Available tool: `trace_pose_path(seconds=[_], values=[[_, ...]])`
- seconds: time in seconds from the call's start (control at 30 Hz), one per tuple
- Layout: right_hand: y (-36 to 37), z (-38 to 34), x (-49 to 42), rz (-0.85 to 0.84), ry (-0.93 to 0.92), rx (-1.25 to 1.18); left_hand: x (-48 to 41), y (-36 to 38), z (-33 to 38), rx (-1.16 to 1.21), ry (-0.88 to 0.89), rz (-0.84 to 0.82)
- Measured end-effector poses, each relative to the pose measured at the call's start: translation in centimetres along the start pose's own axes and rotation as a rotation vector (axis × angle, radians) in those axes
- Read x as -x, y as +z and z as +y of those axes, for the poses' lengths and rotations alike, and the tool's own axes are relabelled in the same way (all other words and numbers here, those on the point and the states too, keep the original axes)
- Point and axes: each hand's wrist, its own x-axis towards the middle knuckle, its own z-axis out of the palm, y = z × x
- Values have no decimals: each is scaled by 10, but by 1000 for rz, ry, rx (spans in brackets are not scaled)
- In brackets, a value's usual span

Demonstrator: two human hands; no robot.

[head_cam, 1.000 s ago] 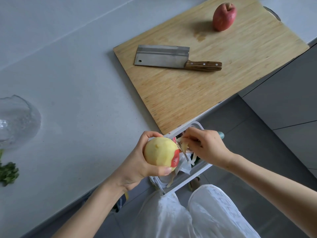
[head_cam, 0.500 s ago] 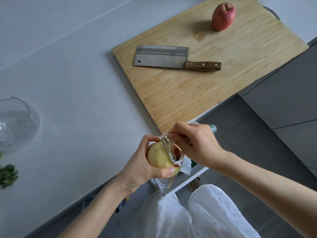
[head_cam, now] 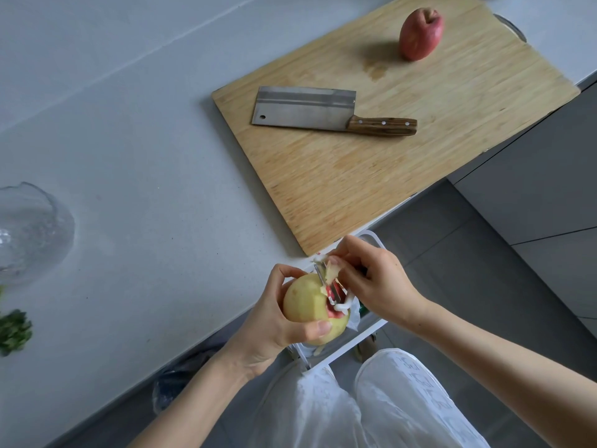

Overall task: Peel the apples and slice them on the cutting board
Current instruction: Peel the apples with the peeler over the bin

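Left hand (head_cam: 271, 321) gripping mostly peeled apple (head_cam: 307, 302), right hand (head_cam: 371, 279) holding peeler (head_cam: 329, 286) against it

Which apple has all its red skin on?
The apple standing on the cutting board, beyond the knife. The other apple, held in the left hand, is mostly peeled yellow with a small red patch.

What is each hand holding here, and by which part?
Left hand grips the mostly peeled apple round its sides; right hand holds the peeler by its handle, blade on the apple.
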Motion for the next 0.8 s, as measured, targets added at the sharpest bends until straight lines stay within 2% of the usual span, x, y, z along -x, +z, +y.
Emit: trace_pose_path(seconds=[0.17,0.6,0.73,0.8], values=[[0,1,2,-3,17,-33,0,1,-3,5,32,17],[20,5,8,7,243,-131,0,4,-20,-16,139,191],[23,11,5,-20,290,-153,-2,0,-21,1,114,157],[18,18,5,-39,314,-83,-2,-4,-18,70,105,134]])
